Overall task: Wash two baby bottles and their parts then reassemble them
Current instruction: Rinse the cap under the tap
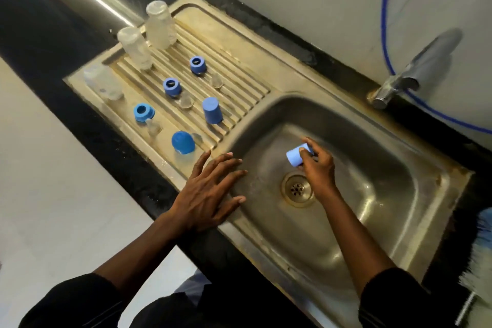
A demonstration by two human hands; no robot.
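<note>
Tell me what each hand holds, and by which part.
Right hand: a light blue cap, pinched by its side wall. Left hand: nothing, flat on the sink rim.

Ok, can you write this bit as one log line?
right hand: holds blue cap over sink | left hand: flat on its rim

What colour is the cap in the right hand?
Light blue: the cap in the right hand, head view.

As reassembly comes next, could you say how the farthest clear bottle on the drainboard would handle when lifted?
The farthest clear bottle stands tall and narrow on the ribbed drainboard, so a nudge may tip it. It looks empty, so probably light.
</note>
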